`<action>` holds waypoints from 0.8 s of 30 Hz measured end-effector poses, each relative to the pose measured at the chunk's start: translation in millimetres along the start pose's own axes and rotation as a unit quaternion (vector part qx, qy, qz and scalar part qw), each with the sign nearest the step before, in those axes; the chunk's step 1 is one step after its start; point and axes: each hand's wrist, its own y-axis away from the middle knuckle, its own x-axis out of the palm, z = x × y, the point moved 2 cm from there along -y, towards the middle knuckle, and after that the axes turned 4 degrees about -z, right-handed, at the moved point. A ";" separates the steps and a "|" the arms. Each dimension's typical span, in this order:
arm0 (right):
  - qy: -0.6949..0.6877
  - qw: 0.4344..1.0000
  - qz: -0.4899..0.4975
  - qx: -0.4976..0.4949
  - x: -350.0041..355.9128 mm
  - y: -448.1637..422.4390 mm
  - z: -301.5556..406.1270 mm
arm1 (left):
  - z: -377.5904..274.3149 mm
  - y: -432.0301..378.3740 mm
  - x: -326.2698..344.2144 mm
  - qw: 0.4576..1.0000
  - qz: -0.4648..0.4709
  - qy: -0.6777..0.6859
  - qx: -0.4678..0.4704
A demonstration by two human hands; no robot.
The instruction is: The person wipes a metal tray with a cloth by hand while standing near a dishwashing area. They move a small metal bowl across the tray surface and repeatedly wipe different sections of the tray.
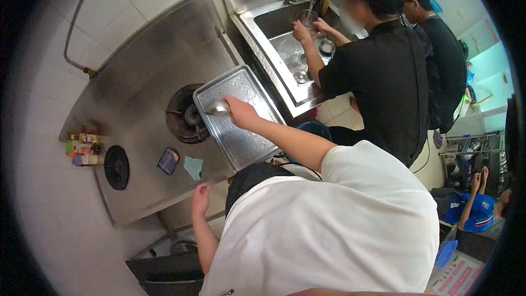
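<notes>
My right hand (242, 113) grips a small rounded metal vessel, perhaps a bowl or ladle head (218, 108), over a rectangular steel tray (236, 133). Wet-looking drops or marks cover the tray, which partly overlaps a round gas burner (181, 119). Near the front edge of the steel counter (144, 86) is my left hand (201, 201), its fingers curled and nothing visible in it. Beyond its fingertips lie a pale green cloth or sheet (193, 167) and a dark blue packet-like item (168, 161).
Bottles (88, 148) and a second dark burner (116, 167) stand at left. Right of the counter, a co-worker in black (378, 65) holds a clear bowl (307, 18) under the tap at a steel sink (287, 49). Another person (444, 57) stands behind. A wall-mounted faucet (78, 16) arches at upper left.
</notes>
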 end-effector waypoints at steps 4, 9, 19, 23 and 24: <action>-0.014 0.997 -0.055 0.059 5.0 13.6 -9.2 | -12.4 -2.1 1.0 0.999 0.017 0.026 -0.007; -0.157 0.966 -0.127 -0.162 -27.9 19.2 36.0 | 7.4 -9.4 5.4 0.999 0.015 0.017 0.027; -0.057 0.990 -0.123 -0.047 -1.8 30.6 -5.5 | 17.7 -21.7 4.5 0.997 0.053 0.048 0.008; 0.019 0.994 -0.020 0.103 23.5 38.2 -32.2 | 18.6 -32.2 -6.9 0.994 0.098 -0.032 0.044; -0.002 0.995 -0.041 0.095 8.7 41.3 -14.0 | 17.0 -32.9 -9.5 0.995 0.093 -0.006 0.043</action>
